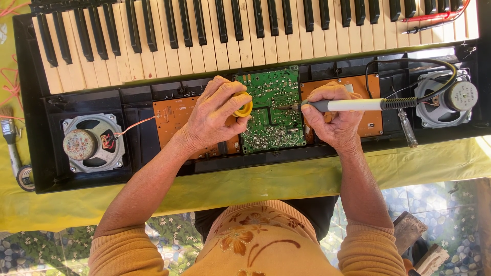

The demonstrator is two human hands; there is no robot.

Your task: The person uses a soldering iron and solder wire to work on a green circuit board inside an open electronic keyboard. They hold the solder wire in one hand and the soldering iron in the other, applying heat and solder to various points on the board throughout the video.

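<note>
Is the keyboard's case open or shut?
Open: the keyboard has its green circuit board, orange boards and both speakers exposed below the keys.

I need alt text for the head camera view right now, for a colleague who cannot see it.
Seen from above, a person's right hand holds a grey-handled soldering iron to a green circuit board inside an opened black electronic keyboard, while the left hand grips a small yellow spool. Round speakers sit at both ends.

No packages, signs, screens; round worn label on left speaker magnet [80,144].
</note>
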